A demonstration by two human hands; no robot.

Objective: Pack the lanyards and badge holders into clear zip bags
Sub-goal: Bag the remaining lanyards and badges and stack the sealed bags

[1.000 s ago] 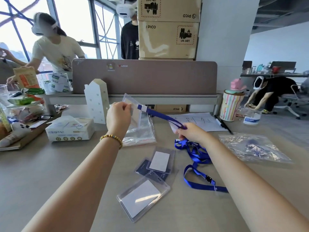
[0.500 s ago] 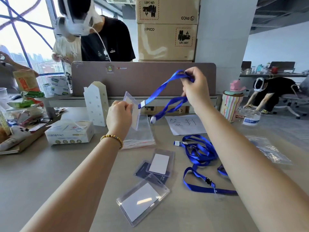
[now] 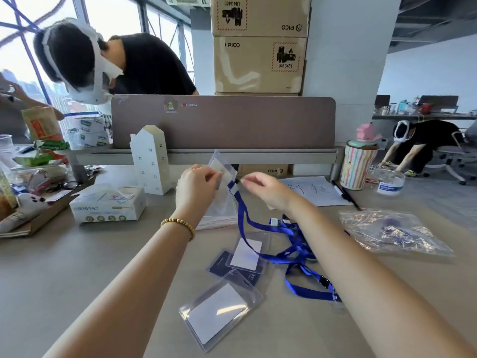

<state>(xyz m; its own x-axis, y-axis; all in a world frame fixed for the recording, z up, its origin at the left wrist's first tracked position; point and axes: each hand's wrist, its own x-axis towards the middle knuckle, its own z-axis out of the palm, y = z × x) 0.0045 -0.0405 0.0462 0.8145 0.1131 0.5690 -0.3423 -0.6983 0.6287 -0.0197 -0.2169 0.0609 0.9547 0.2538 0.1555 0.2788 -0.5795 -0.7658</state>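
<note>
Lowered from above the divider, the right hand (image 3: 265, 187) now pinches the blue lanyard (image 3: 260, 226) at its clip, just right of the tissue box (image 3: 108, 204). Left hand (image 3: 197, 188) grips a clear badge holder (image 3: 223, 170) joined to that clip. More holders (image 3: 219, 312) lie nearer, zip bags (image 3: 392, 231) far right. Cartons (image 3: 259, 64) behind read "PICO" and "UN 3481".
</note>
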